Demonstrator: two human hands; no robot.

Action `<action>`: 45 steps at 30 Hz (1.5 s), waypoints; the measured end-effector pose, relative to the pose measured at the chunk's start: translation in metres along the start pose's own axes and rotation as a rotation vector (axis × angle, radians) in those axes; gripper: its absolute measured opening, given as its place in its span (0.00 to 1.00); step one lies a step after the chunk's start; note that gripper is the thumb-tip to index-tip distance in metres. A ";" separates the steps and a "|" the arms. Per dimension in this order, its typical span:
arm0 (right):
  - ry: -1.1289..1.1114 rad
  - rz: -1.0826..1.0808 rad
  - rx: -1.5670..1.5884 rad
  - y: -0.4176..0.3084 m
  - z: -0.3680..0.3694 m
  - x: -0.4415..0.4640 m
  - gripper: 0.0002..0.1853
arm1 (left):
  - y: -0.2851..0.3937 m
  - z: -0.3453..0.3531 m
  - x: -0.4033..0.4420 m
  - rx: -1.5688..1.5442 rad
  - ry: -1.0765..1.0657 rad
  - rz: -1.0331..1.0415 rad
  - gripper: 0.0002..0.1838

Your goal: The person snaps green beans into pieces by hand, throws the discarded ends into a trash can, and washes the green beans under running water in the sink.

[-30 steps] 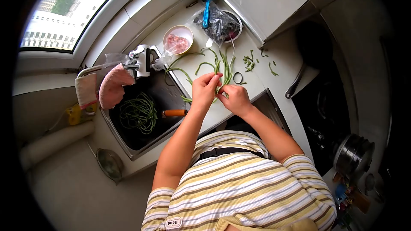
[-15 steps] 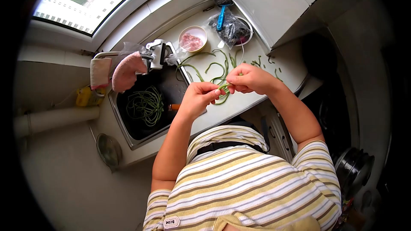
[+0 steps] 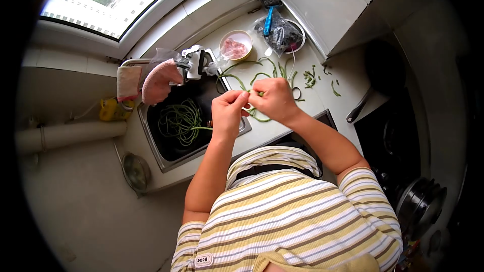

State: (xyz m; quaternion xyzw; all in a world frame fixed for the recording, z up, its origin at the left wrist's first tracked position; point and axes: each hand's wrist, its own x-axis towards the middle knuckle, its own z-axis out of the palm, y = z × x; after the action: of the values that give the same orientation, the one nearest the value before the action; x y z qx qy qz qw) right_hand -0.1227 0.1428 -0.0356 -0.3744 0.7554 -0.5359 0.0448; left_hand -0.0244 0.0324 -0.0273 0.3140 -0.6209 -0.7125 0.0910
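Note:
My left hand (image 3: 229,112) is closed in a pinch on a long green bean, beside the sink's right edge. Touching it, my right hand (image 3: 275,99) is closed around the same bean, which the fingers mostly hide. Long green beans (image 3: 233,76) lie curled on the counter beyond my hands. Short cut bean pieces (image 3: 310,77) are scattered to the right. A tangle of long beans (image 3: 177,123) rests in the black sink (image 3: 171,157), and one strand stretches from it toward my left wrist.
A bowl (image 3: 246,36) of pink meat and a plastic bag (image 3: 283,40) of dark food stand at the back, with a blue-handled tool (image 3: 267,20) on the bag. Pink cloths (image 3: 160,81) hang by the faucet (image 3: 193,60). A pan (image 3: 384,70) sits right.
My hands have come closer together and moved slightly left, my right hand curling into a fist. The view has shifted a little, revealing the pan and its handle more.

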 end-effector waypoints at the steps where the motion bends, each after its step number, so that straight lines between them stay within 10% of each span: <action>1: 0.034 -0.025 -0.062 0.000 0.007 0.000 0.10 | -0.001 0.000 0.002 -0.052 0.031 -0.023 0.09; 6: 0.129 -0.127 -0.131 0.001 0.018 0.002 0.06 | -0.001 -0.008 0.010 -0.205 0.022 -0.135 0.10; 12: -0.290 0.514 1.003 0.018 -0.010 -0.003 0.09 | 0.012 -0.051 0.028 -1.260 -0.162 -0.177 0.12; 16: -0.366 0.382 1.255 0.034 -0.004 -0.012 0.14 | 0.037 -0.056 0.018 -1.506 -0.296 -0.173 0.11; 24: -0.891 0.386 1.026 0.015 0.023 -0.009 0.16 | 0.033 -0.058 0.032 -1.505 -0.189 -0.119 0.08; 32: -0.675 0.772 1.437 0.028 0.010 -0.033 0.14 | 0.022 -0.130 0.047 -1.274 0.202 0.201 0.10; 38: -0.376 0.900 1.140 0.039 0.030 -0.030 0.10 | 0.027 -0.128 0.037 -1.386 0.128 0.170 0.11; 40: -0.082 0.280 0.436 0.021 0.046 -0.023 0.10 | 0.028 -0.125 0.035 -1.372 0.166 0.168 0.11; 45: -0.134 0.039 0.074 -0.017 0.051 -0.003 0.18 | 0.028 -0.109 0.027 -1.378 0.139 0.128 0.11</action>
State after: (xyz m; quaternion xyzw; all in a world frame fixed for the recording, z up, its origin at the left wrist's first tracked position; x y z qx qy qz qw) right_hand -0.0880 0.1030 -0.0438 -0.3925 0.7377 -0.5362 0.1194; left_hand 0.0086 -0.0780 -0.0138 0.1925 -0.0369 -0.9157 0.3509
